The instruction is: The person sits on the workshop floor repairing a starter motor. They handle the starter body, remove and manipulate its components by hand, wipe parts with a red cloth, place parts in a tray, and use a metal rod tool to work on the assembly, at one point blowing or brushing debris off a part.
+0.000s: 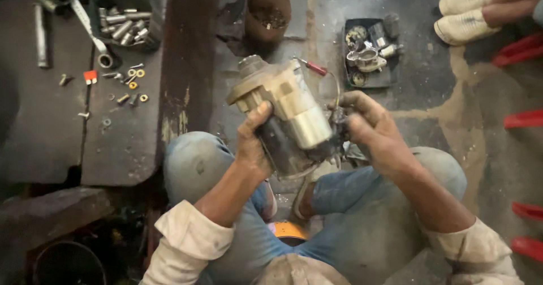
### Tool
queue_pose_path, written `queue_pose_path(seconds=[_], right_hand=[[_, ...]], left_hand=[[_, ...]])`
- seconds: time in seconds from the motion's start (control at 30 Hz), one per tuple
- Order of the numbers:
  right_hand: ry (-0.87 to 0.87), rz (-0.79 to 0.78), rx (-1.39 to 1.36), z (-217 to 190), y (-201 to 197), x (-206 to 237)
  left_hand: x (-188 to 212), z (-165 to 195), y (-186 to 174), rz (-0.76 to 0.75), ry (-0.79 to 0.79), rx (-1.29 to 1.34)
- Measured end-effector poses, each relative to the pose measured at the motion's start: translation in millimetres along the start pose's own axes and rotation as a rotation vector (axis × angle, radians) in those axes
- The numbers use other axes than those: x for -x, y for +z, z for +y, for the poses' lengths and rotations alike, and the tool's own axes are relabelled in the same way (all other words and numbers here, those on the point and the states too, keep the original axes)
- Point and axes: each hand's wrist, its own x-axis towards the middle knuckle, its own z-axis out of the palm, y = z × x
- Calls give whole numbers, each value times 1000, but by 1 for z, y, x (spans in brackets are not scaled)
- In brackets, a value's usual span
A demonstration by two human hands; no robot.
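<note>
Centre of the frame: a starter motor (285, 115), held up over the knees, nose tilted toward the upper left, steel can toward the lower right. Left hand (253, 141) wrapped around the dark lower body from the left, fingers curled shut on it, thumb up against the casing. Right hand (370, 128) closed on the rear end at the right, fingers bent over a dark fitting there; exactly what lies under the fingertips hidden. A wire with a red end (317, 68) arching from the top of the motor down toward the right hand. Below, blue jeans (362, 217) on both bent legs, pale sleeves at the bottom edge, and a yellow-orange round thing (289, 230) between the legs. Upper left: a dark metal plate (51, 138) strewn with bolts, washers (136, 78) and a small red piece (90, 76), plus a dark tub of sockets (121, 22) and a ring spanner (90, 30). Top centre: a brown pot (269, 11) with small bits inside. Upper right of centre: a black tray (370, 53) of motor parts on the stained floor. Top right corner: another person's feet in pale shoes (464, 13), well apart from the motor, and red legs of furniture (523, 118) along the right edge.
</note>
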Motion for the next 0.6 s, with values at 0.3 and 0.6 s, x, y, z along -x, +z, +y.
queue_pose_path(seconds=[0.3, 0.6], right_hand=[[-52, 122, 176, -12, -4, -3], [-190, 279, 318, -19, -14, -6]], left_hand=[[-3, 5, 23, 127, 10, -37], [-7, 14, 18, 252, 153, -64]])
